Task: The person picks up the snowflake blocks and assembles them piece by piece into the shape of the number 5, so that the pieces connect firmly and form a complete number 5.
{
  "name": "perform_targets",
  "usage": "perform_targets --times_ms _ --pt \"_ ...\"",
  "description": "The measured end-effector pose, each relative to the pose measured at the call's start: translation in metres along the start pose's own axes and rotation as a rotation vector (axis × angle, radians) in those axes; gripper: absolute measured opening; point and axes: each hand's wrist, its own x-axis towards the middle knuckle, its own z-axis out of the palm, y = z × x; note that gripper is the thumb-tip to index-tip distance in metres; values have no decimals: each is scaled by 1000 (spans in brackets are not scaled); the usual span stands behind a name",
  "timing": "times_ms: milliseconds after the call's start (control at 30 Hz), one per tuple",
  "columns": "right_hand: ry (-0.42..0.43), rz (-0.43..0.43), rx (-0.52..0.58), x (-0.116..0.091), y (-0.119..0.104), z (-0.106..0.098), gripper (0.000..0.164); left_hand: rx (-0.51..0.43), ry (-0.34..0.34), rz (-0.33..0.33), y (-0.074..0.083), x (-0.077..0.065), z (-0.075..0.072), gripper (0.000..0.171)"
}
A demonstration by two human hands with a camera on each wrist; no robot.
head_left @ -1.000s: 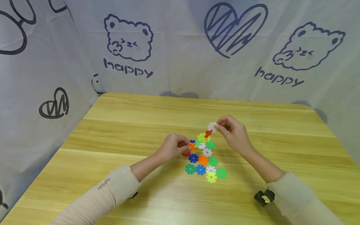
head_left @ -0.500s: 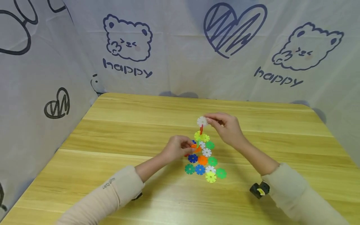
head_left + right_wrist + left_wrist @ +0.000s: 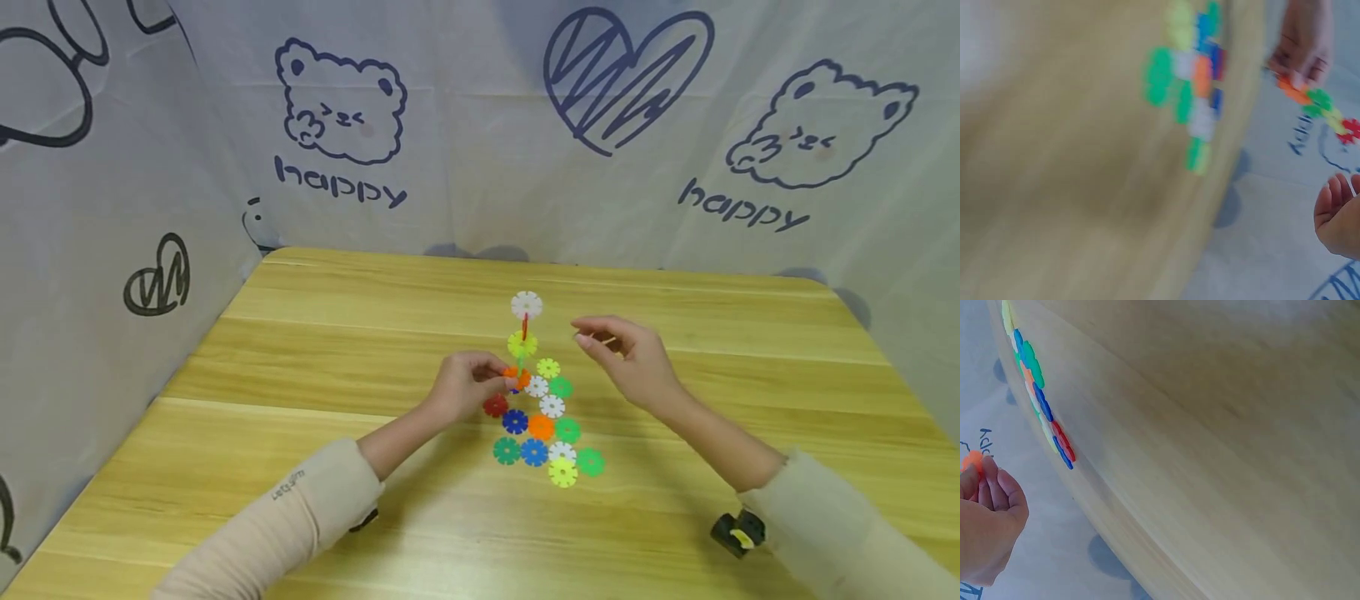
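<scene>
My left hand (image 3: 468, 388) pinches an orange notched plastic disc (image 3: 520, 378) in the head view. Joined to it, a chain of discs rises upright: a green disc (image 3: 521, 362) seen edge-on, a yellow disc (image 3: 522, 343), a red disc (image 3: 525, 326) also edge-on, and a white disc (image 3: 527, 305) on top. Off to the right of the chain is my right hand (image 3: 630, 360), fingers loosely bent, holding nothing. In the right wrist view the orange, green, yellow and red discs (image 3: 1351, 130) show as one linked piece; its white end is out of that frame.
Several loose notched discs lie on the wooden table (image 3: 300, 333) below the hands, among them a red disc (image 3: 496, 406), a dark blue disc (image 3: 515, 422) and a yellow disc (image 3: 563, 472). A printed white cloth (image 3: 480, 167) hangs behind the table.
My right hand has let go of the white disc and drawn back to the right. The chain, tilted rightward at first, now stands upright in my left hand, slightly higher.
</scene>
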Motion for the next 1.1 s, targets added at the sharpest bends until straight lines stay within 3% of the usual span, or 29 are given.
perform_targets --times_ms 167,400,667,1100 --pt "-9 47 34 -25 13 3 20 9 18 -7 -1 1 -2 11" --pt "-6 43 45 -54 28 13 18 -14 14 -11 0 1 -4 11" --pt "-75 121 32 -86 42 19 18 -32 30 -27 0 3 -4 12" --pt "-107 85 -66 -109 53 23 22 -31 36 -24 -2 5 -5 12"
